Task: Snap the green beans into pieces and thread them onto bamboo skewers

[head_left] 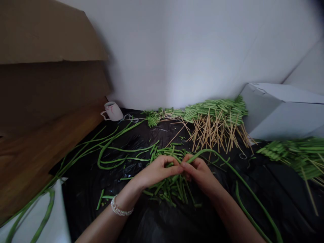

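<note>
Surface under black plastic sheeting [291, 202], long green beans [111, 152] sprawled around 9 o'clock, chopped bean bits [172, 189] at 6, bamboo skewers [215, 131] tangled with cut beans at 1, another green heap [296, 155] at 3, white mug [112, 111] up at 10

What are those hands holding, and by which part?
The right hand pinches a long bean near one end, the rest curving away rightward. The left hand meets it there, but fingers hide whether it grips too.
</note>
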Motion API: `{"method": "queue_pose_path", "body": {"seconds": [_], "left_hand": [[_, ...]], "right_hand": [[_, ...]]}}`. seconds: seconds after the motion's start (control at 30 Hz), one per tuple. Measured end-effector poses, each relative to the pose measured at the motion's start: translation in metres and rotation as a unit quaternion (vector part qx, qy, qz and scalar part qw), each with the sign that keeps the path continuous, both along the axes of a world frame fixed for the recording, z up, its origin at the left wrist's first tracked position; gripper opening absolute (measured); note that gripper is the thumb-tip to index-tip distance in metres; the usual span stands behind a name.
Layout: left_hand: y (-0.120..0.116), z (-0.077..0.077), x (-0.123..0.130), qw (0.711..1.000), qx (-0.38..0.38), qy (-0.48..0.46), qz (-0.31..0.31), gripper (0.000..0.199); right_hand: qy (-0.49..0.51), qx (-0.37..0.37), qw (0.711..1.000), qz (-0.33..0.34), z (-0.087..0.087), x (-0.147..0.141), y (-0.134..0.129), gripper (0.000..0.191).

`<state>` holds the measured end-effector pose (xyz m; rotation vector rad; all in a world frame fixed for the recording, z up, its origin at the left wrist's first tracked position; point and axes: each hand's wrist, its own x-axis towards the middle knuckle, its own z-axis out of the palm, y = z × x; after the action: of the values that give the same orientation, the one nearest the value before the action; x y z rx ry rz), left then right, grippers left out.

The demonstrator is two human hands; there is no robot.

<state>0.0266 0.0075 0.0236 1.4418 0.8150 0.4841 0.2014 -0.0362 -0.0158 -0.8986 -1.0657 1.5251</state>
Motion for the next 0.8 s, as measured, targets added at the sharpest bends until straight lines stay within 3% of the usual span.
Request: {"method": "queue_pose_path", "body": {"seconds": [0.23, 0.47, 0.63, 0.8], "left_hand": [[0.003, 0.008, -0.008, 0.998, -0.028, 0.039, -0.041, 0.025], [0.001, 0.004, -0.002, 0.999, 0.023, 0.036, -0.027, 0.024], [0.003, -0.003, -0.002, 0.998, 0.039, 0.000, 0.039, 0.025], [0.004, -0.012, 0.001, 0.979, -0.077, -0.134, 0.129, 0.035]], "right_hand": [[0.109, -0.046, 0.990, -0.072, 0.008, 0.012, 0.004, 0.028], [0.034, -0.015, 0.996, -0.085, 0.004, 0.008, 0.005, 0.029], [0.069, -0.027, 0.992, -0.101, 0.006, 0.009, 0.003, 0.026], [0.065, -0.010, 0.992, -0.107, 0.005, 0.006, 0.001, 0.022]]}}
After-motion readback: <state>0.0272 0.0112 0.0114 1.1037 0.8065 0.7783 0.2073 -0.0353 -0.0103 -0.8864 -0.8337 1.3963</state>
